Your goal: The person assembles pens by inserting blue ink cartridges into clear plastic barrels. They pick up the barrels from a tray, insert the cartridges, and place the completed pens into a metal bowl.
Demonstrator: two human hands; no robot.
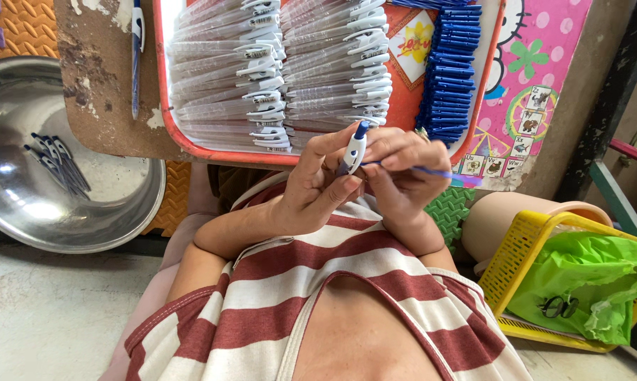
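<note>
1. Striped red-and-white top (318, 303) fills the near edge of the view; just beyond it the two hands meet over the lap.
2. Her left hand (311, 187) is closed around a white pen barrel (354, 149) with a blue tip, held upright between thumb and fingers.
3. Her right hand (403, 173) pinches a thin blue refill (438, 172) that sticks out sideways to the right, its near end close beside the barrel.
4. As I judge it, the refill is slender and could bend or slip from that pinch if pushed off-line; the barrel's clip might also snag a finger.
5. Farther out, a red-rimmed tray (164, 106) lies on a worn board (96, 77), stacked with clear pen barrels (226, 70) with white clips and a row of blue parts (449, 70). An elbow knock could slide the stacks.
6. One blue pen (136, 56) lies on the board left of the tray.
7. On the left, a steel bowl (22, 212) holds a few finished pens (57, 162).
8. On the right, a yellow basket (523, 254) holds a green bag (586, 282); the floor is bare concrete with foam mats.
</note>
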